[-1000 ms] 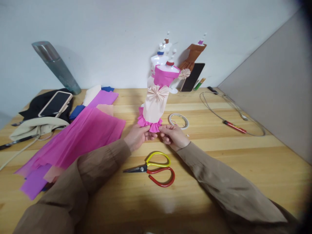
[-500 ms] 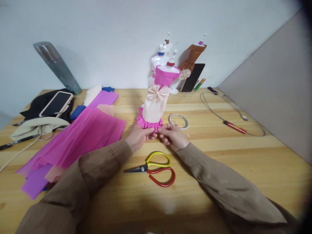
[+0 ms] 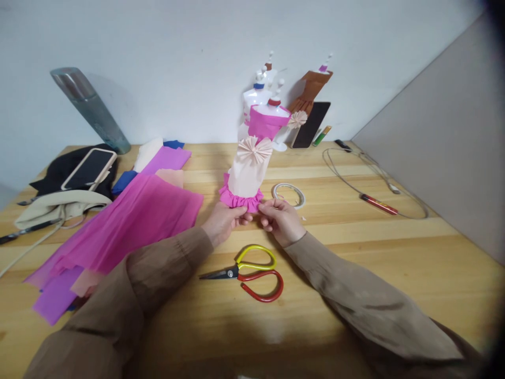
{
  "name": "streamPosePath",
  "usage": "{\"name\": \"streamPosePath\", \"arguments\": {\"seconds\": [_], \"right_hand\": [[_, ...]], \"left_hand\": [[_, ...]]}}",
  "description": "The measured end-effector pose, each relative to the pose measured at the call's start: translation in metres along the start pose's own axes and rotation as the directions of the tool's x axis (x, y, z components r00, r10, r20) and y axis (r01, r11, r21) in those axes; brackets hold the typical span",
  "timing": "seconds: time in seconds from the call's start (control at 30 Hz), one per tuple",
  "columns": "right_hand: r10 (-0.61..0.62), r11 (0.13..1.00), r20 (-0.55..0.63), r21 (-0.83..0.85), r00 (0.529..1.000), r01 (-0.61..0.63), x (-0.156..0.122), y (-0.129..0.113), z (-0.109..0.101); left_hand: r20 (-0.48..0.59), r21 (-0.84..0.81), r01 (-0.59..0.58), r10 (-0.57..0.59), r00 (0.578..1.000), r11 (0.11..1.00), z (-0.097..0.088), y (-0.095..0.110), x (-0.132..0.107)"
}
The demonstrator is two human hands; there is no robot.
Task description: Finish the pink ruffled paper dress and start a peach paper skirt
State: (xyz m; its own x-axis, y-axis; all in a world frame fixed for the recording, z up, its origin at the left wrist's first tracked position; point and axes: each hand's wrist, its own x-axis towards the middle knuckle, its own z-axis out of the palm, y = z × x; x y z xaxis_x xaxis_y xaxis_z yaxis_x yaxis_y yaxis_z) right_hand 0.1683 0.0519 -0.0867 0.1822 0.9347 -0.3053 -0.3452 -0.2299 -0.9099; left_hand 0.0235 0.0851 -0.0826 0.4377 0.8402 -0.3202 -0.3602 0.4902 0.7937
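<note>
Near the middle of the wooden table (image 3: 355, 273), upright on its base: a small paper dress (image 3: 248, 171), peach in the body, with a fan-shaped bow at the top and a pink ruffle (image 3: 240, 200) round the bottom. Pinched at that ruffle from both sides: left hand (image 3: 223, 223) with thumb and fingertips closed on the near-left edge, right hand (image 3: 282, 221) with fingertips closed on the near-right edge, knuckles nearly meeting. Hard to say what stands under the paper, wholly wrapped. Fingertips partly buried in the folds, so no clear view of how deep the grip goes. Both forearms in brown sleeves, cut off by the lower edge of the view. Just behind the wrists, flat on the wood: scissors (image 3: 246, 272) with one yellow and one red loop, blades shut. Just right of the dress, a roll of tape (image 3: 290, 193), partly behind the right fingers. To the left, spread sheets of pink paper (image 3: 134, 221), their near end under the left sleeve. Further left, a phone (image 3: 90, 168) on dark cloth. Against the back wall, more dressed figures (image 3: 270, 118), overlapping one another and hard to count. Off to the right, a thin looped cable (image 3: 374, 179).
</note>
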Motion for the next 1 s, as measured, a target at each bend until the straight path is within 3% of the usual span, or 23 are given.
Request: {"name": "streamPosePath", "arguments": {"seconds": [0.33, 0.63, 0.83, 1.0], "right_hand": [[-0.012, 1.000, 0.006, 0.017, 1.000, 0.012, -0.001, -0.002, -0.001], [-0.057, 0.995, -0.007, -0.080, 0.998, 0.056, -0.001, 0.000, 0.002], [-0.180, 0.955, 0.001, -0.240, 0.984, 0.175, -0.002, 0.005, 0.003], [-0.353, 0.835, 0.012, -0.447, 0.936, 0.321, 0.004, 0.003, -0.004]], "left_hand": [[-0.001, 0.018, -0.016, 0.016, 1.000, 1.000, 0.000, 0.000, -0.002], [0.035, 0.076, -0.019, 0.016, 0.999, 0.997, 0.003, 0.002, -0.004], [-0.102, 0.059, -0.052, 0.058, 0.993, 0.997, 0.008, 0.000, -0.004], [-0.138, 0.032, -0.054, 0.058, 0.989, 0.998, 0.009, 0.000, -0.003]]}}
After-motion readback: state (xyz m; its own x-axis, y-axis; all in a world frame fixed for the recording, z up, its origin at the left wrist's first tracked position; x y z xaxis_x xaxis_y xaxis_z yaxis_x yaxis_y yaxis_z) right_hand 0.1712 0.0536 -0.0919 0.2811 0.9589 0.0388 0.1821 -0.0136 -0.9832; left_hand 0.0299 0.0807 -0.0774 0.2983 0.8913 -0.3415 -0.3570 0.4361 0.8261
